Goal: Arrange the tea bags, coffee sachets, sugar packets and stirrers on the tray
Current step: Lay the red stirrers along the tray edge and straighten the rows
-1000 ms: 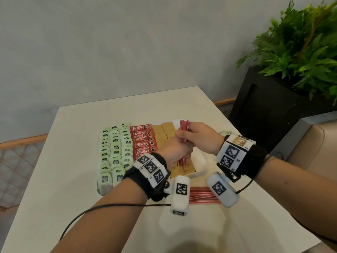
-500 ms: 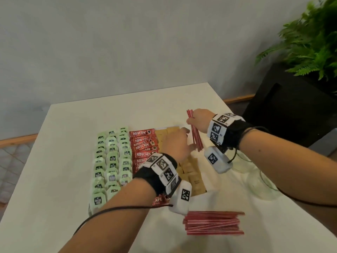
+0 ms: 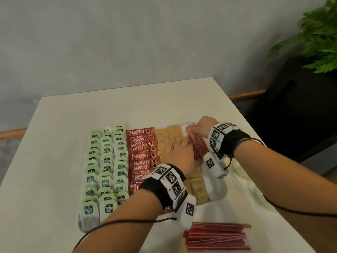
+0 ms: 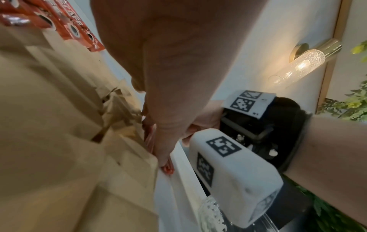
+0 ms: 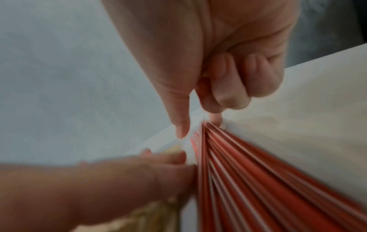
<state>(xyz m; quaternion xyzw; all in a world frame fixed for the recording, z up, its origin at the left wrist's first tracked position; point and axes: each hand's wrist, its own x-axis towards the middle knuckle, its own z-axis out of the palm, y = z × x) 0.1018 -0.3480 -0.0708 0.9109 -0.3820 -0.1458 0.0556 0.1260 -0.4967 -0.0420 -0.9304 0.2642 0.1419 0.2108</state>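
Tray now under lowered stirrers

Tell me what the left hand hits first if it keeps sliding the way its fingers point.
Probably the far sugar packets, then the tray rim; the left hand lies flat, fingers pointing away. Depth is unclear.

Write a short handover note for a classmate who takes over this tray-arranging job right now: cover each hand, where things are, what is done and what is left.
Left hand: open, flat on the brown paper sugar packets, steadying them.
Right hand: pinches the red stirrer bundle, lowering it into the white tray at its right edge.
Done: green tea bags, red Nescafe coffee sachets and sugar sit in rows.
Left: seat this bundle, then add the loose red stirrers lying on the table's near edge.
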